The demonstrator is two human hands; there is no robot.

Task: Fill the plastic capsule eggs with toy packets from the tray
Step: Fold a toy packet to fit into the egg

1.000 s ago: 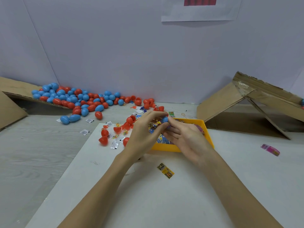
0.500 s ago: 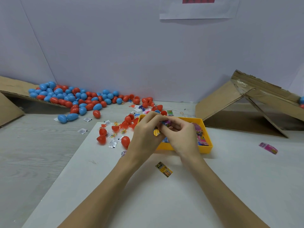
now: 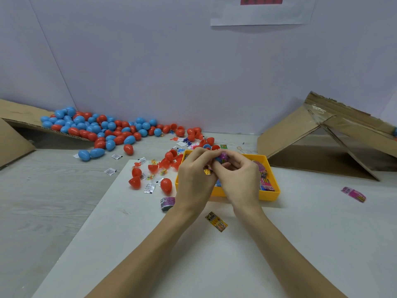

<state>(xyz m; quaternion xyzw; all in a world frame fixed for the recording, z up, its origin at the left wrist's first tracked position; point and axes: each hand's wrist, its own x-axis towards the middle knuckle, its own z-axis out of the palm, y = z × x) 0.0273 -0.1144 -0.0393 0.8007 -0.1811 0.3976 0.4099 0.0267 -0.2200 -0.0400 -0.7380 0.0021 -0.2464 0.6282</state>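
My left hand (image 3: 196,179) and my right hand (image 3: 240,177) meet above the yellow tray (image 3: 269,193). Together their fingertips pinch a blue capsule egg half (image 3: 218,158) with a purple toy packet (image 3: 224,156) sticking out of it. The tray holds several colourful packets (image 3: 266,183), partly hidden by my hands. Loose red egg halves (image 3: 166,184) lie left of the tray. A pile of blue and red eggs (image 3: 103,130) spreads along the back left wall.
A yellow packet (image 3: 216,221) lies on the white board near my wrists, a rolled purple packet (image 3: 167,203) beside my left wrist, a pink packet (image 3: 353,194) far right. Cardboard ramps stand at left (image 3: 12,134) and right (image 3: 322,134). Small white sachets (image 3: 149,187) litter the table.
Both hands have drawn together over the tray. The right hand now pinches a purple packet against the blue egg half, where a second ago only the blue half showed between the fingers.
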